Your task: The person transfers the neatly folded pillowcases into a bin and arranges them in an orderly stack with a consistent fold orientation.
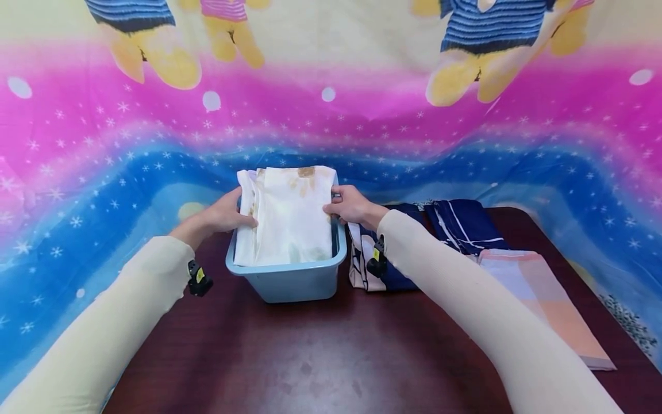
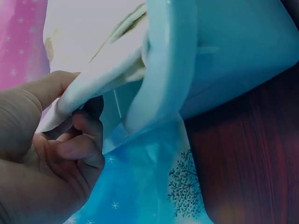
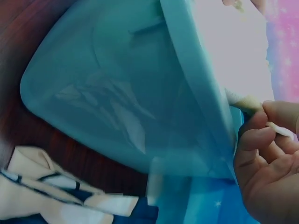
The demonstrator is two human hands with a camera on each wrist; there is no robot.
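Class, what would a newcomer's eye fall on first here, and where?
Probably the white cloth in the light blue basin, pinched at its sides by the left hand and right hand. Next, perhaps, the vivid pink and blue backdrop behind the table, then the folded navy cloth near its far right corner.

On the surface [image 1: 315, 356], toward the left, the tub [image 1: 295, 284]; in it, rising above the rim, the cloth [image 1: 297, 218], with the left hand [image 1: 219, 213] at its left edge, the right hand [image 1: 354, 204] at its right. Just right of the tub, one bundle [image 1: 361, 250]; farther right, another bundle [image 1: 462, 221]; before that, a third bundle [image 1: 543, 293]. Behind all, the backdrop [image 1: 331, 121].
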